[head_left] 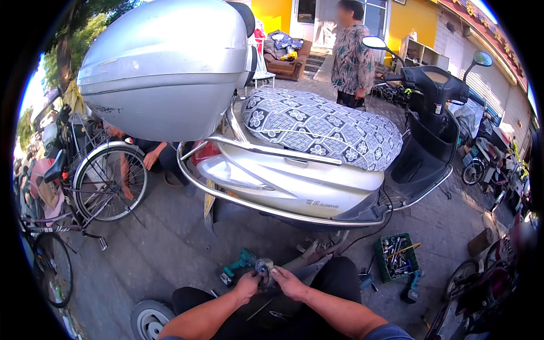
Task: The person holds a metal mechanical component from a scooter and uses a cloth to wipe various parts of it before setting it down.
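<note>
My left hand [247, 286] and my right hand [289, 283] come together between my knees, fingers closed on a small round grey metal part [263, 265]. Its exact kind is too small to make out. The part sits close to the scooter's underside, near a dusty metal arm [306, 259]. Just left of my hands lies a teal cordless power tool [241, 263]. The silver scooter [294, 190] stands crosswise in front of me, with a patterned seat cover [323, 124] and a large grey top box [164, 73].
A green basket [401, 274] of sockets and hand tools stands to the right, beside another teal power tool [412, 289]. Pliers [279, 314] and a wheel [150, 320] lie near my legs. A co-worker's hand [151, 160] is by a bicycle wheel [110, 181]; another person [354, 62] stands behind the scooter.
</note>
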Demonstrator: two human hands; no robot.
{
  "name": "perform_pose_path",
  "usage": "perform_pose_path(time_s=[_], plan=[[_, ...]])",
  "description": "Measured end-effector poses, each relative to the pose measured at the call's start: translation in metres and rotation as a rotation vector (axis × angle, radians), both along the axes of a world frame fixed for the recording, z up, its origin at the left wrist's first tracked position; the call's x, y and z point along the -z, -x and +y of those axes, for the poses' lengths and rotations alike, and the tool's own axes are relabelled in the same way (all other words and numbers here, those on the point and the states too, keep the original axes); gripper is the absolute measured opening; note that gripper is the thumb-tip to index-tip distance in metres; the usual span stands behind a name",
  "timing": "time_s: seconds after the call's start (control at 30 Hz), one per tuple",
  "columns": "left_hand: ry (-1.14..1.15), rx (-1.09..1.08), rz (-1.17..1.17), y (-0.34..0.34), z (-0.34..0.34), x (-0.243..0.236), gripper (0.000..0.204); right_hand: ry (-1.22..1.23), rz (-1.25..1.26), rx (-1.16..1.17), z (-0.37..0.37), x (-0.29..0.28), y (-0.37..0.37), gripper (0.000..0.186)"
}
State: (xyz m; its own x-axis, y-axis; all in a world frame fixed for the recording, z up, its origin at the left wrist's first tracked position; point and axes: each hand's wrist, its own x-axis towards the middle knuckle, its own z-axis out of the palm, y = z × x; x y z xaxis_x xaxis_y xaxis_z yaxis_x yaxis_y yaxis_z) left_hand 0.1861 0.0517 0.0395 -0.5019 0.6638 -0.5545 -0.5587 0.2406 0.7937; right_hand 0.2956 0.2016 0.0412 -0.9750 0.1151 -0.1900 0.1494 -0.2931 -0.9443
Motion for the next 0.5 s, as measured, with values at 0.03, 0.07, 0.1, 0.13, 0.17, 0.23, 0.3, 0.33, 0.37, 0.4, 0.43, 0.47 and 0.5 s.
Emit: perform_pose_path(time_s=[0.03, 0.07, 0.1, 0.13, 0.17, 0.23, 0.3, 0.33, 0.37, 0.4, 0.43, 0.47, 0.5], plan=[[0.013, -0.007, -0.007, -0.002, -0.001, -0.003, 0.025, 0.012, -0.018, -0.017, 0.002, 0.000, 0.000, 0.037], [-0.004, -0.014, -0.028, -0.001, -0.003, 0.002, 0.025, 0.025, -0.036, -0.035, 0.003, 0.001, -0.001, 0.040], [-0.020, -0.021, -0.048, 0.001, -0.007, 0.010, 0.026, 0.038, -0.039, -0.022, 0.001, 0.002, -0.003, 0.040], [-0.042, -0.028, -0.068, 0.003, -0.007, 0.009, 0.026, 0.047, -0.041, -0.010, -0.001, 0.002, -0.006, 0.040], [-0.060, -0.065, -0.135, 0.004, -0.006, 0.007, 0.027, 0.055, -0.043, 0.003, -0.001, 0.003, -0.007, 0.040], [-0.091, -0.141, -0.272, 0.005, -0.007, 0.003, 0.028, 0.057, -0.028, -0.014, -0.001, 0.002, -0.007, 0.040], [-0.081, -0.160, -0.316, 0.000, -0.007, 0.007, 0.028, 0.036, -0.029, -0.027, -0.002, 0.002, -0.008, 0.038], [-0.078, -0.175, -0.335, -0.002, -0.007, 0.010, 0.029, 0.012, -0.033, -0.037, -0.005, -0.003, -0.008, 0.036], [-0.074, -0.175, -0.284, -0.001, -0.008, 0.020, 0.029, -0.005, -0.041, -0.048, -0.010, -0.008, -0.009, 0.034], [-0.069, -0.175, -0.233, 0.002, -0.007, 0.034, 0.030, 0.001, -0.022, -0.066, -0.013, -0.013, -0.008, 0.033], [-0.067, -0.164, -0.187, 0.000, -0.002, 0.030, 0.031, 0.004, -0.007, -0.075, -0.011, -0.021, -0.009, 0.033], [-0.034, -0.163, -0.150, -0.003, -0.001, 0.025, 0.030, 0.006, 0.007, -0.083, -0.010, -0.024, -0.010, 0.033], [-0.002, -0.162, -0.113, -0.005, -0.001, 0.020, 0.030, 0.003, 0.023, -0.066, -0.012, -0.015, -0.010, 0.033]])
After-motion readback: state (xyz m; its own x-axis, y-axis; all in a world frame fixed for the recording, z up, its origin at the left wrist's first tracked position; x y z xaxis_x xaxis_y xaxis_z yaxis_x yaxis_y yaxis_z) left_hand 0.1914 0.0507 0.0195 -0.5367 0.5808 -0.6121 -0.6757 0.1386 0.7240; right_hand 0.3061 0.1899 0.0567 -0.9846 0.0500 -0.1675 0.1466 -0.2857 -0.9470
